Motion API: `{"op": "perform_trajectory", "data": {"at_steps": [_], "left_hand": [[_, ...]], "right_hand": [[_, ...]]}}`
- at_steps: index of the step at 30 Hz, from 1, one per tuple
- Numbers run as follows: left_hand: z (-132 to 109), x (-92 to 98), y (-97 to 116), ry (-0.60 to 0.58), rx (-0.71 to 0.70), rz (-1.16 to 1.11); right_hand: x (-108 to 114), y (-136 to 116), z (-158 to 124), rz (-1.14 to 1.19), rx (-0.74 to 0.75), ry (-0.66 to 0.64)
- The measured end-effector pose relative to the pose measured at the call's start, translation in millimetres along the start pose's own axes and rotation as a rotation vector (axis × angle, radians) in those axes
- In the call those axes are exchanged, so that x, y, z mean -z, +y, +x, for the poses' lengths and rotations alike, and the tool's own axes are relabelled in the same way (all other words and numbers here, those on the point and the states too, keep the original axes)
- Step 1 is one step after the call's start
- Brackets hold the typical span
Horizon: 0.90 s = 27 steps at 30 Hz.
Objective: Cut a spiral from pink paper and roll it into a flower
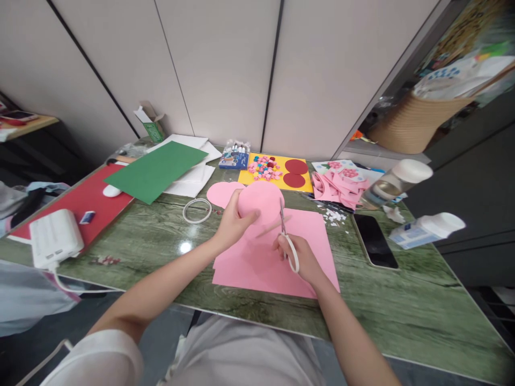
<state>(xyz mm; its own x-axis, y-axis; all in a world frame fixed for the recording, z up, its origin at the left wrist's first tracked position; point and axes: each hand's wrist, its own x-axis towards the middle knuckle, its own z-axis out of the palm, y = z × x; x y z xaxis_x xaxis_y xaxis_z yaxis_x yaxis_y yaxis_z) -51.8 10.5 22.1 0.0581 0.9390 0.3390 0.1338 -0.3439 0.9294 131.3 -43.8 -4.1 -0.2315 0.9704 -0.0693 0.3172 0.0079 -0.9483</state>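
My left hand [237, 221] pinches a round piece of pink paper [263, 199] between thumb and fingers, holding it up over the table. In my right hand [300, 256] is a pair of white-handled scissors [293, 254], fingers in the loops. Their blades point away from me and meet the circle's right edge; a thin pink strip [271, 227] hangs near them. Pink paper sheets [306, 279] lie flat beneath both hands. More pink paper circles [220, 193] rest on the table just beyond my left hand.
A tape roll [197, 211] lies left, near green card [161, 170] and red card [94, 198] bearing a power bank [55, 238]. Yellow card [277, 188] holds pompoms and dark red circles. Pink scraps [340, 187], a phone [375, 241] and bottles [426, 229] are on the right.
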Motion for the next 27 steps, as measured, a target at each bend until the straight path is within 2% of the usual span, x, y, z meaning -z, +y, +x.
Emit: {"op": "perform_trajectory", "data": {"at_steps": [21,24,27], "left_hand": [[12,16.0,0,-0.038,-0.096,0.076],[12,14.4,-1,-0.007,-0.077,0.066],[9,8.1,-4,0.051,-0.015,-0.042]], "right_hand": [[1,2,0,-0.028,-0.004,-0.047],[1,2,0,-0.025,-0.004,-0.042],[0,2,0,-0.012,-0.002,-0.025]]}}
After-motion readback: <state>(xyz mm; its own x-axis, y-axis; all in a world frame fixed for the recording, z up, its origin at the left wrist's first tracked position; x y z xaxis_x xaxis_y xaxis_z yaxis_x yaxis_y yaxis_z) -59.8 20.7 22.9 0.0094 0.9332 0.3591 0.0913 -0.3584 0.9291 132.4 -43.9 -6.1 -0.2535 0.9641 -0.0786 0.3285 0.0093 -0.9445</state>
